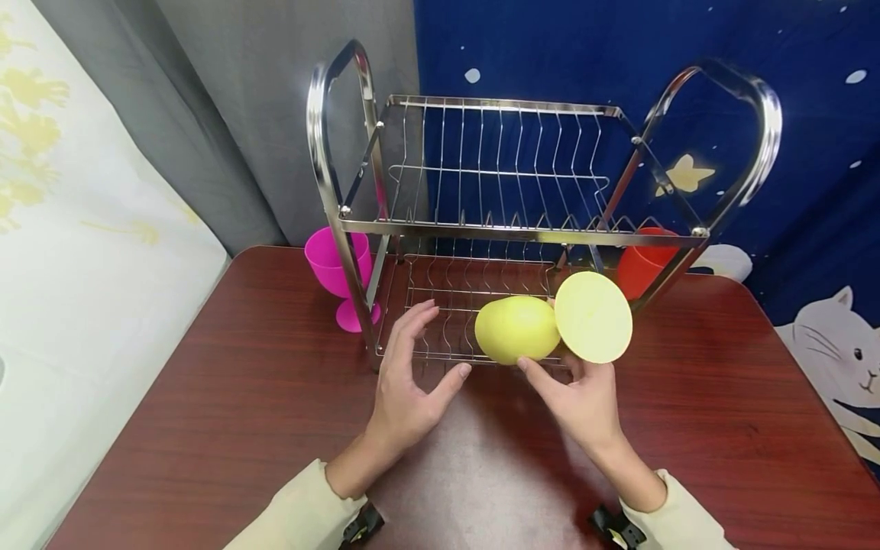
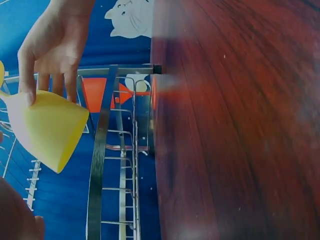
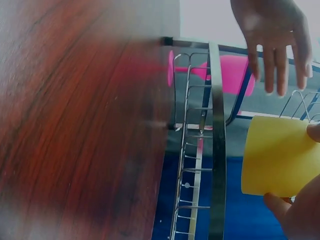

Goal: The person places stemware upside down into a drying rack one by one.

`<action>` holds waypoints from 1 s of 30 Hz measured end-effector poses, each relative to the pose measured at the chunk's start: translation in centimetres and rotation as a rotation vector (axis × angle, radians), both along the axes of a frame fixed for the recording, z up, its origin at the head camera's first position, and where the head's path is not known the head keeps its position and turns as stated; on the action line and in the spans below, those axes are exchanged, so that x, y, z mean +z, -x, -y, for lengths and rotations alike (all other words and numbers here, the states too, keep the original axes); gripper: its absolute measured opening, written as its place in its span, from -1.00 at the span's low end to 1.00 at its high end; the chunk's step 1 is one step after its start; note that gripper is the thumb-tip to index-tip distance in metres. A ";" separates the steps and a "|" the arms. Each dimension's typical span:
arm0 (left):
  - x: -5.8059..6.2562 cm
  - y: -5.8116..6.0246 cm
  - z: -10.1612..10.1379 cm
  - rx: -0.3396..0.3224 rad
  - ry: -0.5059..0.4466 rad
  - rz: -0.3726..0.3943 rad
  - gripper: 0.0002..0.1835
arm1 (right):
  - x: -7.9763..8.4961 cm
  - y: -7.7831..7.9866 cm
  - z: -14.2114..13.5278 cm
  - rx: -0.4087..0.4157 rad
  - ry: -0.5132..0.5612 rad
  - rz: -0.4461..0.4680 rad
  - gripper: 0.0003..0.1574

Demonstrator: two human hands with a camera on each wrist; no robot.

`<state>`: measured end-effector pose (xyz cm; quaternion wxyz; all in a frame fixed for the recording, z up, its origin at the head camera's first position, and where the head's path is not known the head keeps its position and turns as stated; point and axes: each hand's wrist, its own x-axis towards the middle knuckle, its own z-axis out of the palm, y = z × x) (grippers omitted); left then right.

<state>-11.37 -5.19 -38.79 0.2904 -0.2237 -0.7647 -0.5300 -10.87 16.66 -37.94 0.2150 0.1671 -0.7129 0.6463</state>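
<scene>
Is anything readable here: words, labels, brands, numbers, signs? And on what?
None can be read.
Yellow goblet, pink goblet, red goblet and rack: no visible lettering.
Black wrist straps: any marks are too small to read.
Blue curtain: pictures, no words.

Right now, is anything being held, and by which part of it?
Yes: the right hand holds the yellow cup by its bowl, close to the stem. The left hand holds nothing.
</scene>
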 end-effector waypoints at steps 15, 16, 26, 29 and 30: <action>1.7 0.9 1.0 0.134 -0.092 -0.360 -0.45 | -1.1 0.4 -0.4 -0.161 -0.208 -0.078 -0.24; 1.8 1.0 1.0 0.139 -0.096 -0.381 -0.46 | -1.1 0.5 -0.4 -0.175 -0.223 -0.090 -0.24; 2.8 1.1 1.1 0.241 -0.157 -0.499 -0.53 | 0.0 0.7 0.4 -0.295 -0.267 -0.208 -0.25; 3.1 1.3 1.1 0.303 -0.182 -0.510 -0.54 | -0.3 1.0 0.3 -0.315 -0.299 -0.217 -0.25; 3.2 1.3 1.1 0.323 -0.188 -0.511 -0.53 | -0.5 1.2 0.2 -0.321 -0.306 -0.222 -0.24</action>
